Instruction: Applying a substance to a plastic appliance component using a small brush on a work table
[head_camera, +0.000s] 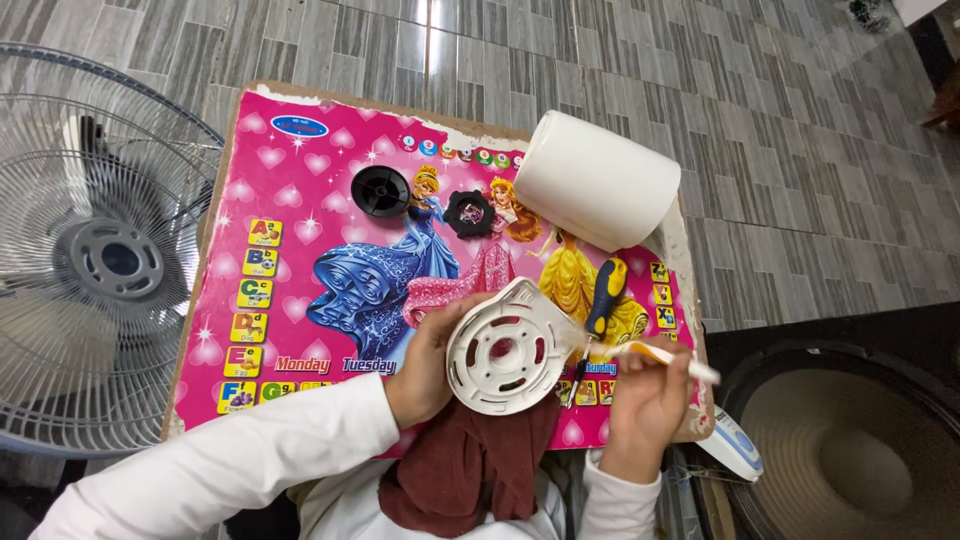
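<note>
Left hand (425, 365) grips the white round fan cover (505, 350) by its left edge; right hand (650, 385), just right of it, pinches a toothbrush (665, 358) pointing left at the cover

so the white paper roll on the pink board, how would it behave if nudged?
The white paper roll lies on its side across the pink board edge, so it would probably roll if pushed. It looks bulky but likely light for its size. The surface seems soft, so it should dent rather than break.
</note>
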